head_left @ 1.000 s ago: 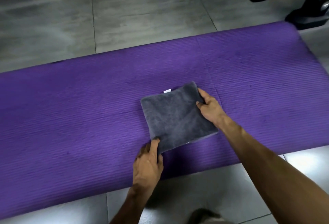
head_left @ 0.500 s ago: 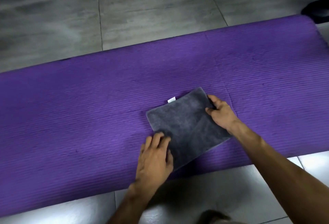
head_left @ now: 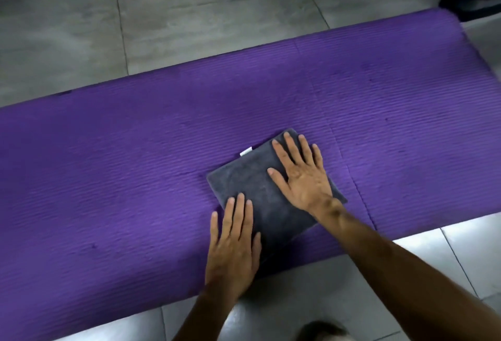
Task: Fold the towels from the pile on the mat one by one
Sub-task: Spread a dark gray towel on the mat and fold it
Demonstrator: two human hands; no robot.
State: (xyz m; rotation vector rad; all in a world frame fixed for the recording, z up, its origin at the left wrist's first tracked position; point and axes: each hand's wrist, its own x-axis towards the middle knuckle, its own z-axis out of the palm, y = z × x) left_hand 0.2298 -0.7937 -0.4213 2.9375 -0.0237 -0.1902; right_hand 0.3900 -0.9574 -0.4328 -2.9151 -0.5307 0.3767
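Note:
A folded dark grey towel with a small white tag at its far edge lies flat on the purple mat, near the mat's front edge. My right hand lies palm down on the towel's right half with its fingers spread and straight. My left hand lies flat at the towel's near left corner, fingertips on the cloth and palm over the mat. No pile of other towels shows in this view.
Grey tiled floor runs beyond the mat and glossy tiles lie in front of it. Dark objects sit at the top right past the mat's end. Bare mat stretches to the left and right of the towel.
My right hand let go of the towel's right edge and now lies flat on top. My left hand slid forward onto the near left corner. The camera view has shifted slightly.

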